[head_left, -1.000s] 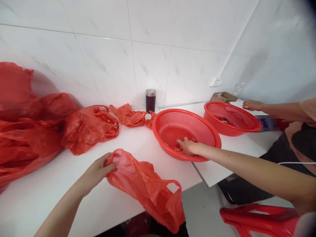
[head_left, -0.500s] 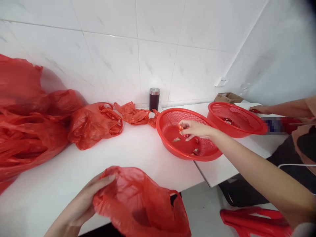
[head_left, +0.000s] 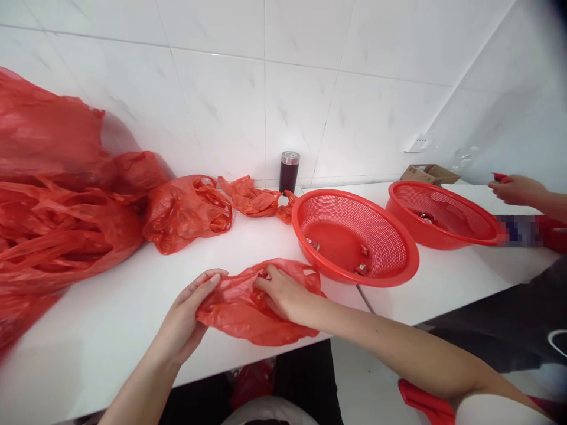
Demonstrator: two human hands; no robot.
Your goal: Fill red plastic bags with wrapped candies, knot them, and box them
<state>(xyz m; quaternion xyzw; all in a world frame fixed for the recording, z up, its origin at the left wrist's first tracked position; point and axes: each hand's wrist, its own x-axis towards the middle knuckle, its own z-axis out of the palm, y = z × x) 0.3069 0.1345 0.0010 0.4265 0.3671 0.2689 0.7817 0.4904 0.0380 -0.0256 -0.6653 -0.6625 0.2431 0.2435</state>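
My left hand (head_left: 188,316) pinches the left rim of a thin red plastic bag (head_left: 248,330), thumb on top. The fingers of my right hand (head_left: 287,295) are curled inside the bag's mouth. Red plastic partly covers those fingertips, so I cannot make out what they hold. Just beyond the bag stands a red mesh-sided basket (head_left: 354,280). A few small wrapped pieces (head_left: 361,269) lie on its floor, apart from both hands.
Several red plastic bags (head_left: 186,212) are heaped along the left and back. A dark tumbler (head_left: 289,176) stands by the wall. To the right are a second red basket (head_left: 443,239), a cardboard box (head_left: 427,174) and a co-worker's hand (head_left: 516,189) holding a small red item.
My right hand has left the basket, where it held small shiny wrapped pieces, and reached into the bag. The bag now sits higher, over the table edge. The co-worker's hand has lifted.
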